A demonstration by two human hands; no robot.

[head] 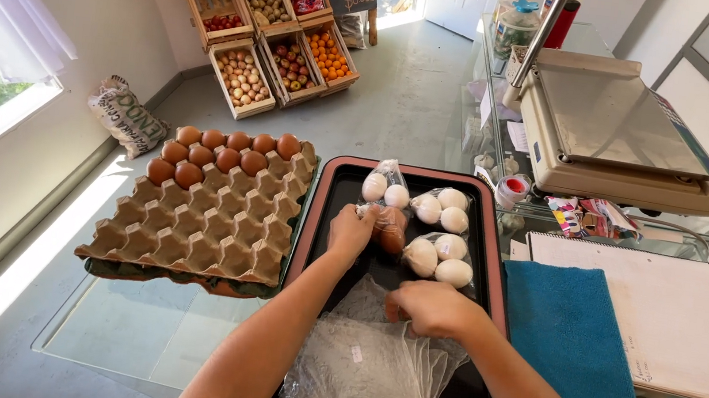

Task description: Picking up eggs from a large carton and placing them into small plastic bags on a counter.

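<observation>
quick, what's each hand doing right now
Left hand: closed on a bag of brown eggs on the tray.
Right hand: resting on the stack of clear plastic bags; grip cannot be told.

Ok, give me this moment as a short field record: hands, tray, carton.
left hand: grips a bag of brown eggs
right hand: rests on the stack of clear plastic bags
tray: dark with a pink rim, also holds three bags of white eggs
egg carton: left of tray, brown eggs along its far edge only
blue towel: right of tray
</observation>
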